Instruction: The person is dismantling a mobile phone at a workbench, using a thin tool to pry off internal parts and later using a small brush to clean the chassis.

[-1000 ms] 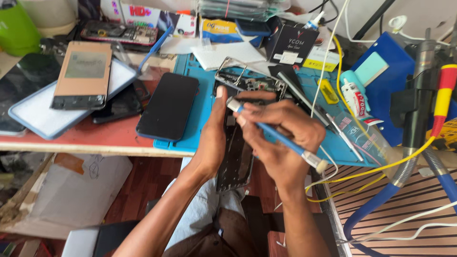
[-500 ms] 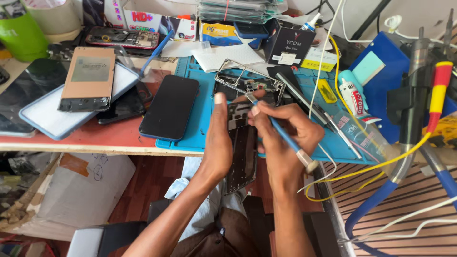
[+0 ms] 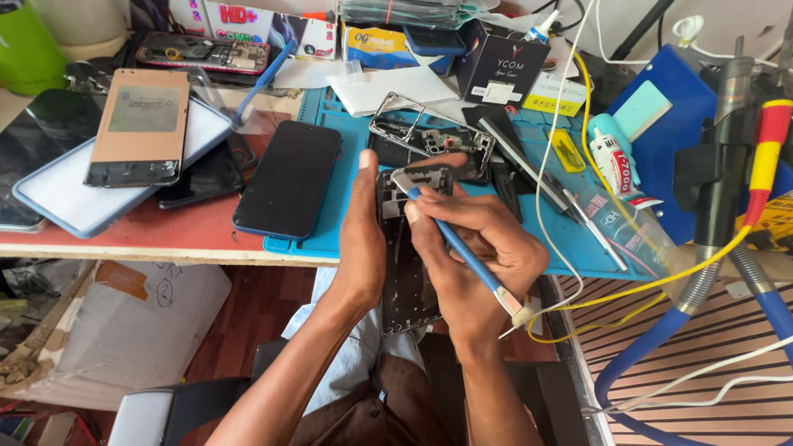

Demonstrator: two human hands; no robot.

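Phone frame [image 3: 405,272] lower over lap than before, left hand [image 3: 363,239] gripping, right hand [image 3: 475,248] angling blue tool [image 3: 462,252]

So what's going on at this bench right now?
A person sits at a cluttered repair bench, working on an opened phone frame. The left hand holds the frame upright over the lap, just in front of the table edge. The right hand holds a blue-handled tool with its flat tip against the top of the frame. On the blue work mat behind lie a dark phone face up and another stripped metal frame.
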